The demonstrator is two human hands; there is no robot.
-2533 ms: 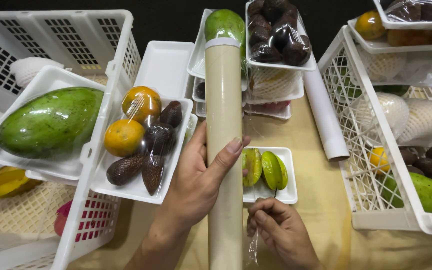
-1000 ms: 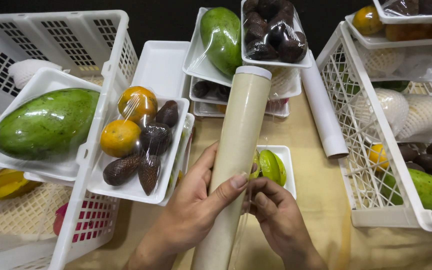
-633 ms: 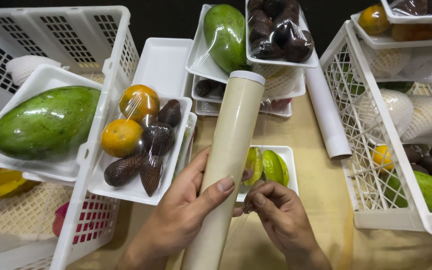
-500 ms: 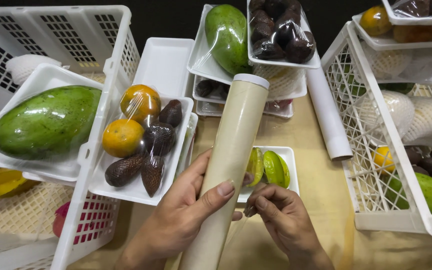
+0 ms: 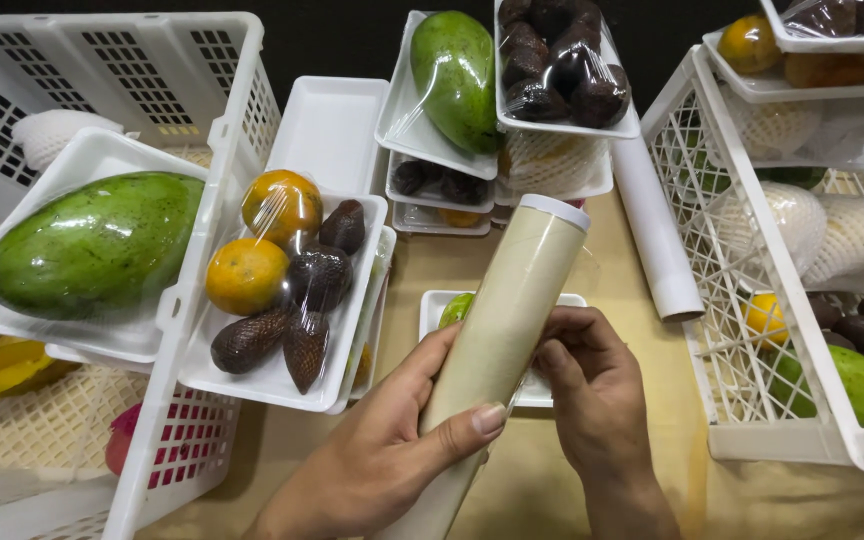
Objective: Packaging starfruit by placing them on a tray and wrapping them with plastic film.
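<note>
Left hand [image 5: 382, 455] grips the wrap roll [image 5: 500, 330]; right hand [image 5: 592, 385] pinches, probably, its film edge above the small tray [image 5: 552, 385], ready for pulling.

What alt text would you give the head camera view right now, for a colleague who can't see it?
A person's left hand grips a tilted roll of cling film while the right hand picks at its side, above a small white tray on a tan table. White baskets and wrapped trays of green mangoes, oranges and dark scaly fruit surround them.
</note>
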